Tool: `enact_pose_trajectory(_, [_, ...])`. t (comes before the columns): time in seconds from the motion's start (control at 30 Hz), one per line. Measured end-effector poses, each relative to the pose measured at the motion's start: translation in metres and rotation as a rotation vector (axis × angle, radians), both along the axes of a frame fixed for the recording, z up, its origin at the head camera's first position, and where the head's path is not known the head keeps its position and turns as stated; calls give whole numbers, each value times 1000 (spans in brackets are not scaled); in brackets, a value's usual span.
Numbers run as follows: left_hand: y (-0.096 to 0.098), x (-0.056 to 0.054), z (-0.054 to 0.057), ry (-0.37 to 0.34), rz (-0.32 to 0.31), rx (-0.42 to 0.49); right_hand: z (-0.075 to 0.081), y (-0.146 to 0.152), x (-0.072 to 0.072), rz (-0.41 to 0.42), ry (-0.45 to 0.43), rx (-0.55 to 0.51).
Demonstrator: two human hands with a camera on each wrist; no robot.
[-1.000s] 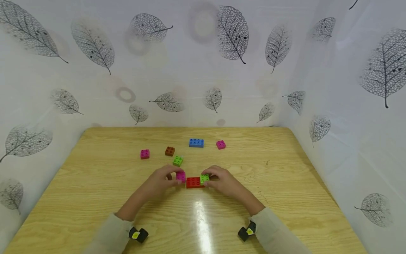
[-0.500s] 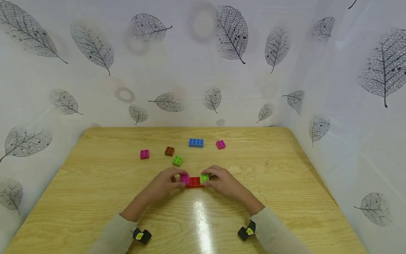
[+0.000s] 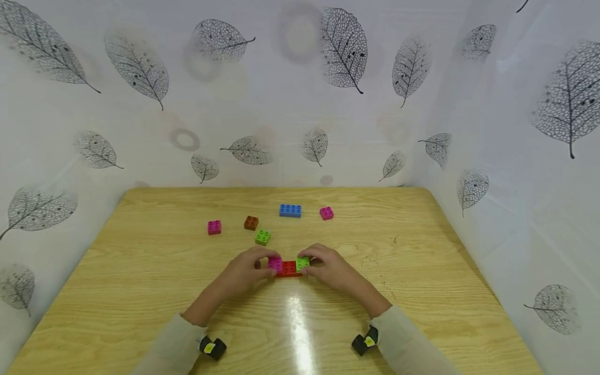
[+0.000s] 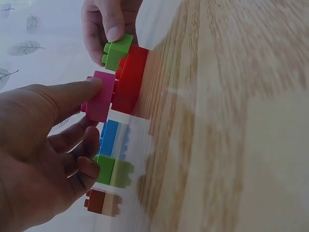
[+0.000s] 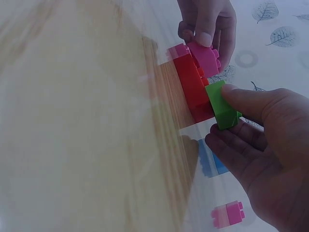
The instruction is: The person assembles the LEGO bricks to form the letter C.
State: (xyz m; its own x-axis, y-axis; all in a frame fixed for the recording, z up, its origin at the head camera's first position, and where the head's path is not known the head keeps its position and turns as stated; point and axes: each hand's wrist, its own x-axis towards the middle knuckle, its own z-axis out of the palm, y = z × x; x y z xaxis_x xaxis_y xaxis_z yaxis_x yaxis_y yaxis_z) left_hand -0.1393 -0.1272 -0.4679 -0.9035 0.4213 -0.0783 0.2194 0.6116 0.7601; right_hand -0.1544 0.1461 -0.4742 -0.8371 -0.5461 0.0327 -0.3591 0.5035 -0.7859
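A long red brick lies on the table in the middle of the head view. My left hand pinches a pink brick between thumb and fingers, over the red brick's left end. In the left wrist view the pink brick stands right at the studs of the red brick, slightly tilted. At the other end, my right hand pinches a light green brick, which sits on top of the red brick. The right wrist view shows my thumb on the near side of this green brick.
Behind the hands lie a second green brick, a brown brick, a long blue brick and two pink bricks, one at the left and one at the right. A leaf-print cloth rises behind the table.
My left hand has moved right with the pink brick, from beside the red brick to over its left end. The right hand has stayed in place on the green brick.
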Motion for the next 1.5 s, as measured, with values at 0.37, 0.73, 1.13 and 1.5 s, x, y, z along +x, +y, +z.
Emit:
enact_pose_trajectory(0.37, [3, 2, 1, 36, 31, -43, -2, 1, -1, 5, 1, 15])
enact_pose_trajectory(0.73, [4, 2, 1, 25, 67, -57, -1, 0, 0, 2, 8, 7])
enact_pose_trajectory(1.13, [5, 2, 0, 119, 62, -138, -3, 0, -1, -4, -1, 16])
enact_pose_trajectory(1.5, [-1, -2, 0, 10, 44, -71, -4, -1, -2, -7, 0, 30])
